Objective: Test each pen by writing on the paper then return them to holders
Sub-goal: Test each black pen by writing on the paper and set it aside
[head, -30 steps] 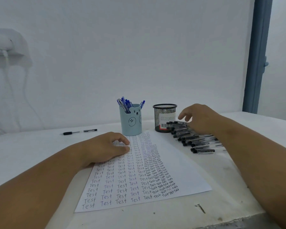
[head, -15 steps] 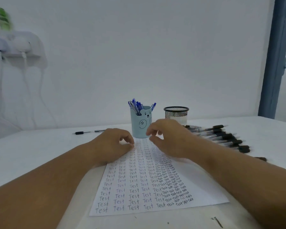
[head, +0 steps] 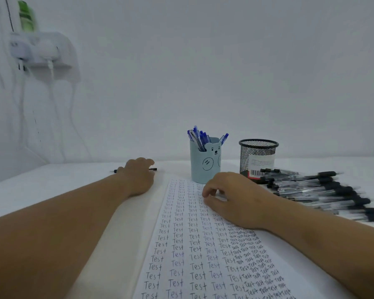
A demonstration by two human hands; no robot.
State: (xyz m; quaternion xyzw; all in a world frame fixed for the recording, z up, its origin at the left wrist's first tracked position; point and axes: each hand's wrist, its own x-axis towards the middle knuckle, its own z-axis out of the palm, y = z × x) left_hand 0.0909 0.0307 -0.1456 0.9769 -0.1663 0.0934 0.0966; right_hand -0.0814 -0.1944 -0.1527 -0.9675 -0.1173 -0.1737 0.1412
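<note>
Paper [head: 203, 255] is lying in the lower middle of the frame on the white tabletop [head: 52, 190], and it is almost full of the word "Test" in many rows. So I think I am a long way into the job.

My left hand [head: 138, 178] is reaching to the middle left of the frame and lying over a lone black pen [head: 153, 169]. The ends of the pen are sticking out on both sides of it. I cannot tell if my fingers are gripping the pen yet or only touching it. My right hand [head: 231, 199] is resting on the upper part of the paper with its fingers loosely curled, holding nothing.

Behind the paper, the blue bear holder [head: 205, 167] is standing with blue pens [head: 200, 138] in it, so those look done. The black mesh holder [head: 257, 158] is standing to its right, and I cannot see any pens in it. A big pile of black pens [head: 324, 190] is lying at the right of the frame, beside that holder. I think those are still waiting to go back in.
</note>
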